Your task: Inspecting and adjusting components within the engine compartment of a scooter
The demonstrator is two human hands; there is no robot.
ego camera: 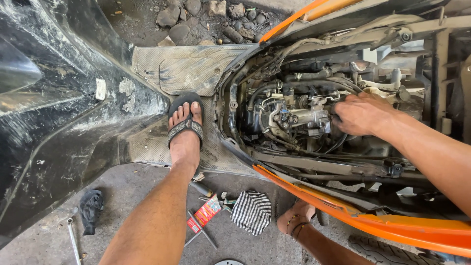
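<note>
My right hand (362, 114) reaches into the open engine bay of an orange scooter. Its fingers curl onto the right side of the grey metal carburettor (306, 117), among black hoses (304, 77) and cables. My left hand (296, 217), with thin bands at the wrist, sits low against the underside of the orange side panel (392, 223). Its fingers are hidden there. My foot in a black sandal (185, 128) stands on the dusty footboard (194, 66).
The scooter's black front fairing (59, 113) fills the left. On the concrete floor lie a striped cloth (251, 211), a red packet (205, 213), a cross wrench (198, 234), a spanner (73, 240) and a dark rag (91, 208). Stones (196, 14) lie beyond the footboard.
</note>
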